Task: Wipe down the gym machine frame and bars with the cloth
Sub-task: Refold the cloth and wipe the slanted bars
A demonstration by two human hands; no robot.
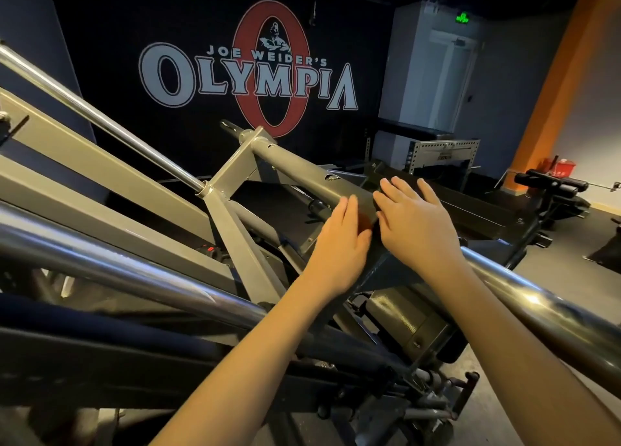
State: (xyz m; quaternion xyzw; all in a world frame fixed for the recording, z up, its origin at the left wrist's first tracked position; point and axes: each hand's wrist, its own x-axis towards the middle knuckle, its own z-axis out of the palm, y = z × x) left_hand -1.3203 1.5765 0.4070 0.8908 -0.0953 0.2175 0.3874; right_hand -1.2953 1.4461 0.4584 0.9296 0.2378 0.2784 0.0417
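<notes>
Progress: seemingly mid-task; work is on the grey tube (302, 166) at centre, and the chrome bars (134, 274) near left and right probably remain.
Hands: left hand (339, 240) and right hand (415, 218) lie flat on the tube, fingers straight, nearly touching.
Cloth: possibly the dark patch (368, 207) between them; I cannot tell.
Machine: grey painted frame (232, 230), glossy bars.

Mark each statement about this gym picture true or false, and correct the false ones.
1. The left hand and right hand both lie on the grey tube. True.
2. The wall logo reads Olympia. True.
3. The pillar on the right is blue. False: it is orange.
4. The right hand grips the chrome bar. False: its fingers lie spread on the grey tube; the chrome bar passes beneath the forearm.
</notes>
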